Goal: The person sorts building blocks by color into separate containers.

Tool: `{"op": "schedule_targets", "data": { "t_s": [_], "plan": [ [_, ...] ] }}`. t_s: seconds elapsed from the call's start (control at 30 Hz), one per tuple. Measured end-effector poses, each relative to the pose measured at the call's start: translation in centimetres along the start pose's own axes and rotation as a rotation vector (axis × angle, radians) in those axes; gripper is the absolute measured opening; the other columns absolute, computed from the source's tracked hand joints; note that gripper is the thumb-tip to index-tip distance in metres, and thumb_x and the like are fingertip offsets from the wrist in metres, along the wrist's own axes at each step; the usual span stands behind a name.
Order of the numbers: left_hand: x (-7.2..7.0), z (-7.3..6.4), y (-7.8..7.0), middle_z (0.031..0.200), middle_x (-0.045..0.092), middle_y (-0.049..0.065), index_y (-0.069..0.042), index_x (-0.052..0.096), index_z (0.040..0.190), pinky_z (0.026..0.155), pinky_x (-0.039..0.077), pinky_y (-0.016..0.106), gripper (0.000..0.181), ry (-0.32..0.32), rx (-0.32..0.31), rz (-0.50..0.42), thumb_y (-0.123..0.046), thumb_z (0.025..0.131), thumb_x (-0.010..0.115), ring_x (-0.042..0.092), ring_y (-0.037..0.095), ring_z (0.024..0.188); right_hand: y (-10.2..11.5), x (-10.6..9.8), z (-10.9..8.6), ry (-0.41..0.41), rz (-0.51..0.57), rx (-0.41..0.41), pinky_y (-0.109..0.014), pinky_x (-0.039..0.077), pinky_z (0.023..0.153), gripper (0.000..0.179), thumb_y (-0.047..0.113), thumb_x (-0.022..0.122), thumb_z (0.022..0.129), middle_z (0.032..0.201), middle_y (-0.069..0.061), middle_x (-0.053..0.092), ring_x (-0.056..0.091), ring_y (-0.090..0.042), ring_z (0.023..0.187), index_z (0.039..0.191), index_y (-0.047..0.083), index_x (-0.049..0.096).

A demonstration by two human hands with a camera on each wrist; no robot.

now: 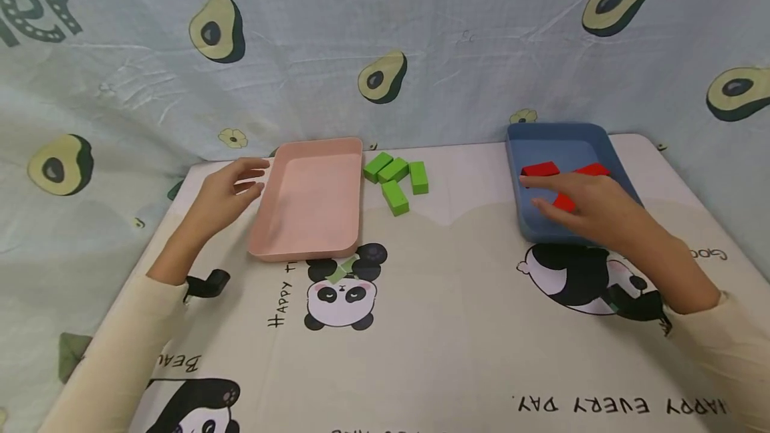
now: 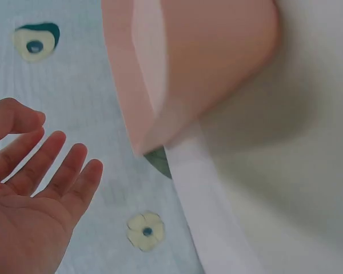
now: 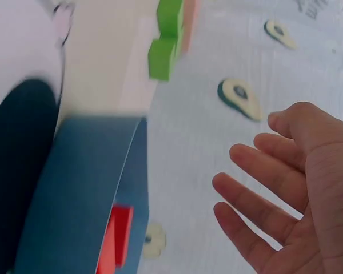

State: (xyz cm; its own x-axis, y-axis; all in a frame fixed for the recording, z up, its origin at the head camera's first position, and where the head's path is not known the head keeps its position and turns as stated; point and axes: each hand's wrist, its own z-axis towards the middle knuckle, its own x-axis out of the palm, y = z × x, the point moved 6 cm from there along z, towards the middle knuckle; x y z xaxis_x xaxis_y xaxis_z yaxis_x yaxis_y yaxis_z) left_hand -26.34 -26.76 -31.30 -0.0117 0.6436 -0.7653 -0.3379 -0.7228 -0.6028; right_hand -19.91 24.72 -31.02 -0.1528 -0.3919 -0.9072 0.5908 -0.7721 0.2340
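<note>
Bordering "HAPPY" lettering: pink tray

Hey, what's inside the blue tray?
Inside the blue tray, red blocks show in three spots. The right hand covers part of the tray; anything behind it can't be seen.

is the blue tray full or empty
Neither: in the head view, red blocks lie inside the blue tray, partly covered by the right hand, with bare blue floor showing around them.

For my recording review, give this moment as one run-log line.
left hand: empty, beside pink tray | right hand: empty, over blue tray | red blocks: in blue tray | green blocks: beside pink tray
</note>
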Motion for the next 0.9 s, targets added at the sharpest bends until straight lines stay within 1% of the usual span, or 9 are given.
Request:
{"op": "schedule_targets", "data": {
  "t_s": [0.07,0.13,0.23,0.3,0.37,0.47,0.57,0.77,0.9],
  "plan": [
    [-0.5,-0.4,1.0,0.143,0.055,0.024,0.0,0.051,0.143,0.107,0.049,0.04,0.041,-0.007,-0.033,-0.009,-0.008,0.103,0.058,0.052,0.042,0.132,0.7,0.5,0.7,-0.001,0.015,-0.033,-0.022,0.029,0.046,0.047,0.012,0.077,0.089,0.111,-0.013,0.074,0.031,0.0,0.052,0.135,0.01,0.067],
    [-0.9,-0.8,1.9,0.146,0.052,0.021,-0.001,0.051,0.144,0.105,0.048,0.024,0.042,-0.003,-0.058,-0.041,-0.011,0.104,0.058,0.051,0.039,0.134,1.4,1.0,1.5,0.005,0.04,-0.051,-0.022,0.028,0.046,0.047,0.014,0.077,0.09,0.093,-0.006,0.074,0.028,-0.001,0.051,0.136,0.011,0.067],
    [-1.3,-1.4,3.2,0.15,0.048,0.016,-0.004,0.049,0.147,0.096,0.044,0.008,0.045,0.016,-0.068,-0.11,-0.015,0.104,0.059,0.049,0.035,0.136,2.3,1.8,2.8,0.019,0.084,-0.062,-0.022,0.037,0.049,0.047,0.017,0.077,0.091,0.08,0.004,0.07,0.047,-0.006,0.057,0.136,0.013,0.066],
    [-1.3,-1.8,3.9,0.152,0.045,0.014,-0.006,0.047,0.149,0.091,0.042,0.005,0.048,0.041,-0.075,-0.157,-0.018,0.104,0.06,0.049,0.03,0.137,2.7,2.4,3.6,0.039,0.144,-0.047,-0.025,0.049,0.057,0.048,0.019,0.077,0.092,0.09,0.002,0.074,0.064,-0.013,0.07,0.138,0.014,0.066],
    [-1.2,-2.1,4.6,0.153,0.043,0.014,-0.009,0.046,0.15,0.091,0.044,0.006,0.051,0.075,-0.094,-0.203,-0.02,0.103,0.062,0.05,0.022,0.136,3.1,3.0,4.5,0.056,0.213,-0.042,-0.033,0.059,0.069,0.047,0.019,0.077,0.092,0.11,-0.003,0.076,0.073,-0.021,0.089,0.138,0.013,0.066],
    [-0.8,-2.6,5.6,0.155,0.043,0.014,-0.015,0.044,0.152,0.092,0.044,0.008,0.055,0.128,-0.142,-0.25,-0.024,0.102,0.065,0.052,0.009,0.133,3.6,4.2,5.7,0.09,0.344,-0.037,-0.043,0.061,0.087,0.049,0.016,0.078,0.091,0.131,-0.009,0.069,0.073,-0.027,0.103,0.138,0.01,0.065],
    [-0.3,-3.0,6.4,0.153,0.046,0.017,-0.017,0.041,0.155,0.093,0.045,0.008,0.061,0.167,-0.175,-0.292,-0.026,0.101,0.067,0.055,0.004,0.129,4.0,5.5,6.8,0.13,0.48,-0.018,-0.043,0.058,0.092,0.051,0.015,0.078,0.091,0.136,-0.011,0.065,0.069,-0.031,0.113,0.139,0.007,0.063],
    [0.9,-3.1,6.9,0.151,0.046,0.029,-0.008,0.037,0.157,0.093,0.052,0.015,0.063,0.209,-0.144,-0.409,-0.015,0.101,0.065,0.06,-0.002,0.12,4.7,8.1,8.6,0.17,0.639,0.034,-0.042,0.057,0.095,0.053,0.012,0.078,0.09,0.14,-0.012,0.059,0.06,-0.036,0.123,0.14,0.005,0.059],
    [1.4,-2.8,6.9,0.159,0.04,0.017,-0.01,0.042,0.156,0.09,0.054,0.017,0.06,0.217,-0.151,-0.438,-0.014,0.101,0.065,0.061,-0.005,0.117,5.0,9.2,9.5,0.17,0.662,0.043,-0.045,0.056,0.097,0.055,0.011,0.077,0.091,0.142,-0.016,0.057,0.06,-0.037,0.124,0.141,0.003,0.057]
  ]
}}
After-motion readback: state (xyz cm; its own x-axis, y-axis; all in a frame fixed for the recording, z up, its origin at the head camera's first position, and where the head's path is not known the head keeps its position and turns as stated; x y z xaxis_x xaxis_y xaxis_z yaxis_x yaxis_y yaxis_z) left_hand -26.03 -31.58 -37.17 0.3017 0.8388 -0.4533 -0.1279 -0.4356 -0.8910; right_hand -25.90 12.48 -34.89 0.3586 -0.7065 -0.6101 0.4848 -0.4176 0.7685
